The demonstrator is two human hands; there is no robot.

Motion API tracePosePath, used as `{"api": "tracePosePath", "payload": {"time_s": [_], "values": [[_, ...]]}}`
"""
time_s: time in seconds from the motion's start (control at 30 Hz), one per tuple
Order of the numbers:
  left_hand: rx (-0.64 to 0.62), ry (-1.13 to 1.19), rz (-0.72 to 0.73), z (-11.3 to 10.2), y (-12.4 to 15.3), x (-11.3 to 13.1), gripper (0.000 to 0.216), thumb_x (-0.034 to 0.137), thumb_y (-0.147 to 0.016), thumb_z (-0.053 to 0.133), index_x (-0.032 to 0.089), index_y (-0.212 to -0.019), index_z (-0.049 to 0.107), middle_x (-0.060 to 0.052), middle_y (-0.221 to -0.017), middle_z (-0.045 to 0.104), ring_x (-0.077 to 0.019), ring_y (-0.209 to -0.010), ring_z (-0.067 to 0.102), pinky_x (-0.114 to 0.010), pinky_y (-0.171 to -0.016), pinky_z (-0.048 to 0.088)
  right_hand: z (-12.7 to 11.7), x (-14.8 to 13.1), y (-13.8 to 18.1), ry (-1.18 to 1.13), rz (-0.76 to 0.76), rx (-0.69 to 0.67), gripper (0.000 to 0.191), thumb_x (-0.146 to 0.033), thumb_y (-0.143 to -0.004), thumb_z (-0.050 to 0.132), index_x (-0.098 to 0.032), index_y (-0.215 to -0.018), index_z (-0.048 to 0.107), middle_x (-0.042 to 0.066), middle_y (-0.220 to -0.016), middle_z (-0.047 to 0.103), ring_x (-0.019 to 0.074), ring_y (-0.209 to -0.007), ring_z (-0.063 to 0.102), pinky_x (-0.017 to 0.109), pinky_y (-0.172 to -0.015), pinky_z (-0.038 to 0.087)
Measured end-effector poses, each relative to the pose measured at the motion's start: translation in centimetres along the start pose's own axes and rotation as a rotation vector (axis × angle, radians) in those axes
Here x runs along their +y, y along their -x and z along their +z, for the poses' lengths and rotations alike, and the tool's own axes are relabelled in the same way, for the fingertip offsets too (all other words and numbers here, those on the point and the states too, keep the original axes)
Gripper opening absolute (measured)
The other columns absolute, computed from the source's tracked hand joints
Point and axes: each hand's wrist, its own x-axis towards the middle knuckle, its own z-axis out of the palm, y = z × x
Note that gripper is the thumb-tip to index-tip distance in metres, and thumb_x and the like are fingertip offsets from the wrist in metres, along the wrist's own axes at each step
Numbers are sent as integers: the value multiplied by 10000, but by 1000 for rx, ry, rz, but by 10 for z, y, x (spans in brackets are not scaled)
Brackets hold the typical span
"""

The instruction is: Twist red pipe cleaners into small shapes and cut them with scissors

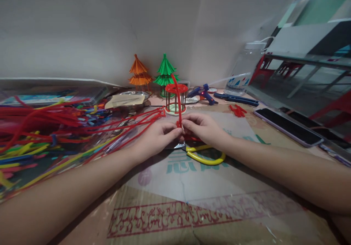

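Observation:
A red pipe cleaner [179, 104] stands upright between my hands, its tip curving over to the left. My left hand [160, 137] pinches its lower end between thumb and fingers. From the other side, my right hand [204, 128] grips the same low spot, fingertips close to the left thumb. What lies between the fingertips is partly hidden. Scissors with a yellow handle [210, 162] rest on the table under my hands. Just behind the hands stands a small round frame [169, 108] with a red ring on top and dark posts.
Bundles of coloured pipe cleaners [41, 120] cover the left side. Behind stand an orange tiered model [138, 69], a green one [165, 68] and a metal bowl [146, 99]. Rightward are a glue gun [203, 93], blue-handled tool [238, 99], red pieces [238, 110], phone [289, 127] and bottle [242, 71].

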Motion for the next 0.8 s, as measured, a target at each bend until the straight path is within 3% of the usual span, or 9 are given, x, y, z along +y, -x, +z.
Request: {"api": "tracePosePath", "payload": {"time_s": [0.23,0.57,0.8], "values": [[-24,-19,-5,-1,-1,-2,322,373,-912,523,133,-812,713,-50,-796,724,-138,-699,627,-227,-646,455,0,2,2,86,33,21,183,-356,-818,628,-183,-862,667,2,-704,669,137,-619,604,266,-574,482],[-25,122,-35,-5,-3,-8,348,368,-888,490,136,-791,730,-77,-814,727,-200,-782,658,-289,-708,502,1,2,0,-83,73,-34,256,-429,-793,665,-192,-783,568,-26,-639,638,127,-572,606,269,-575,495],[-41,180,-79,-5,-4,-8,335,389,-870,532,132,-786,729,-71,-825,732,-191,-780,657,-285,-732,495,2,0,1,-129,94,-30,236,-402,-788,667,-190,-796,565,-17,-643,641,135,-592,622,284,-606,524]]}}
